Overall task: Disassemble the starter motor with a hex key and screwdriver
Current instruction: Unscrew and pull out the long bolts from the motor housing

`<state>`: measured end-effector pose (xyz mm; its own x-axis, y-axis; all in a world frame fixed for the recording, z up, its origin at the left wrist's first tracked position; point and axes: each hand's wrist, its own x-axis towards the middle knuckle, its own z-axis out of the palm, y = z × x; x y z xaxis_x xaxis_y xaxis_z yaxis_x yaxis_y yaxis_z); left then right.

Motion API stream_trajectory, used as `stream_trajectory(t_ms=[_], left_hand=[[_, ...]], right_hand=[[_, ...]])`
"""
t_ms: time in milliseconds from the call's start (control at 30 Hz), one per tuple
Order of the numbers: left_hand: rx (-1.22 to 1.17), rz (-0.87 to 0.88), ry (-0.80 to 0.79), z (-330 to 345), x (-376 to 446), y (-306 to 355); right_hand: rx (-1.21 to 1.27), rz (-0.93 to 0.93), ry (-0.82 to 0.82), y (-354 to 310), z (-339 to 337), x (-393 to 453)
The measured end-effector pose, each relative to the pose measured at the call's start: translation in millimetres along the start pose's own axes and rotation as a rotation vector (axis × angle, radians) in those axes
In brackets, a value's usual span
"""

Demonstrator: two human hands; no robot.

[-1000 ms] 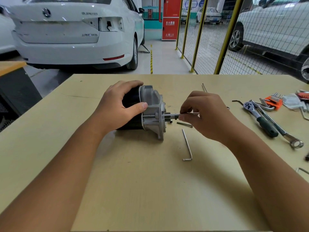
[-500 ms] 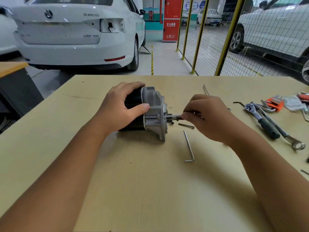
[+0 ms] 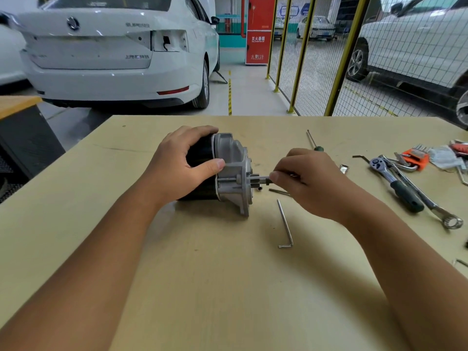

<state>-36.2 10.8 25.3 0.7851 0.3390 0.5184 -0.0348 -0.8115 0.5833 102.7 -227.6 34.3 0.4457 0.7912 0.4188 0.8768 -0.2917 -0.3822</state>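
Observation:
The starter motor (image 3: 231, 173), a black body with a grey cast end housing, lies on its side in the middle of the wooden table (image 3: 228, 287). My left hand (image 3: 182, 165) grips its black body, thumb on the housing. My right hand (image 3: 311, 182) pinches a long bolt (image 3: 260, 178) that sticks out of the housing to the right. A silver hex key (image 3: 285, 224) lies on the table in front of the right hand. A green-handled screwdriver (image 3: 312, 141) lies behind that hand, partly hidden.
To the right lie a ratchet wrench (image 3: 395, 183), a combination spanner (image 3: 435, 209), a small socket (image 3: 344, 169) and an orange hex key set (image 3: 415, 158). A loose pin (image 3: 277, 191) and a small dark screw (image 3: 258, 189) lie by the housing. Cars and a mesh fence stand beyond the table.
The view has shifted slightly down. My right hand's fingers keep working on the bolt at the housing; both hands stay in about the same place.

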Motion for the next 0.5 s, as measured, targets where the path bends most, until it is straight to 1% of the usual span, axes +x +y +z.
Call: stream_trajectory(t_ms=[67, 267, 400, 500], left_hand=[[-0.005, 0.000, 0.002, -0.1, 0.1, 0.2], [-0.012, 0.002, 0.012, 1.8, 1.2, -2.8], [-0.030, -0.006, 0.032, 4.6, 0.7, -2.3], [-0.051, -0.011, 0.041, 4.0, 1.4, -3.8]], right_hand=[[0.000, -0.007, 0.015, -0.3, -1.2, 0.3], [-0.038, -0.070, 0.146, -2.4, -3.8, 0.0], [0.011, -0.059, 0.124, 0.8, -2.5, -1.3], [0.011, -0.052, 0.045, 0.2, 2.3, -0.9]])
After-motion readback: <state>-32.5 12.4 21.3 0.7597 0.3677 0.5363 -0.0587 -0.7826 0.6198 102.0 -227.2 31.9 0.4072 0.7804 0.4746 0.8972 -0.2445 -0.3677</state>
